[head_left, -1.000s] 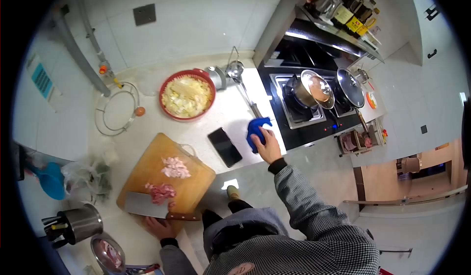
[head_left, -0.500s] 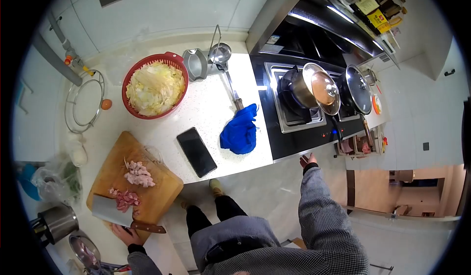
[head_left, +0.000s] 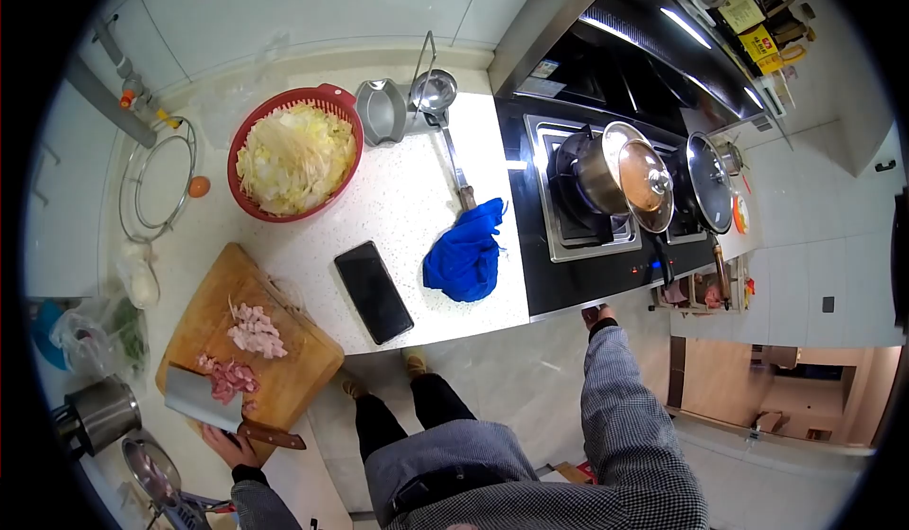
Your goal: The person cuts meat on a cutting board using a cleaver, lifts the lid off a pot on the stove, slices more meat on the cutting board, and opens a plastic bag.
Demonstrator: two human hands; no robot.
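Observation:
My left hand (head_left: 229, 447) rests at the near edge of the wooden cutting board (head_left: 301, 358), fingers stretched out beside the cleaver (head_left: 206, 399). The cleaver lies flat on the board, its brown handle pointing right. Two piles of cut meat sit on the board: a paler one (head_left: 258, 331) and a redder one (head_left: 227, 379) by the blade. My right hand (head_left: 597, 316) is at the front edge of the stove (head_left: 559, 289), with nothing visible in it. Its fingers are small in view and look loosely apart. A pot (head_left: 606, 170) with a glass lid stands on the burner.
A red basket (head_left: 239, 189) of shredded cabbage, a black phone (head_left: 374, 291), a blue cloth (head_left: 466, 256) and a ladle (head_left: 456, 163) are on the counter. A lidded pan (head_left: 708, 180) occupies the other burner. An egg (head_left: 199, 186) lies by a wire rack (head_left: 134, 203).
The view has shifted slightly. My right hand stays by the stove edge, its fingers less spread than before. My left hand remains beside the cleaver, and the meat piles look unchanged.

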